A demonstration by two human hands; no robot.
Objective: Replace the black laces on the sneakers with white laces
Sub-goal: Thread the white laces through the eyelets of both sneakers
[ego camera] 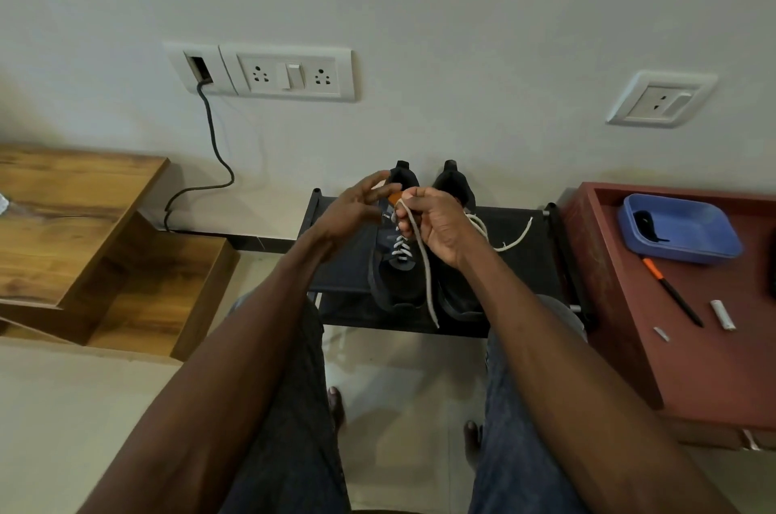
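The person's knees in blue denim trousers (294, 408) sit nearest the camera, in front of the low black shoe rack (525, 257), which serves as the landmark. Two bare forearms reach from the knees toward the rack.

Above the rack's middle, the right hand (436, 226) has its fingers curled around a white shoelace (426, 278). One end of this lace hangs down from the hand to the rack's front edge. The left hand (357, 207) is just beside the right hand, fingers spread and relaxed, tips near an orange tab at the shoe's tongue; whether it touches anything cannot be determined.

On the rack stand two black sneakers (399, 274), side by side, heels toward the wall. The left sneaker carries white lacing across its lower eyelets. A second loose white lace end (518, 236) lies on the rack's right part.

Right of the rack stands a red-brown counter (693, 366). It carries a blue plastic tray (688, 219) containing a black lace (644, 224), and an orange-and-black pen (672, 291).

Behind the rack, the white wall holds a white switch-and-socket plate (289, 72).
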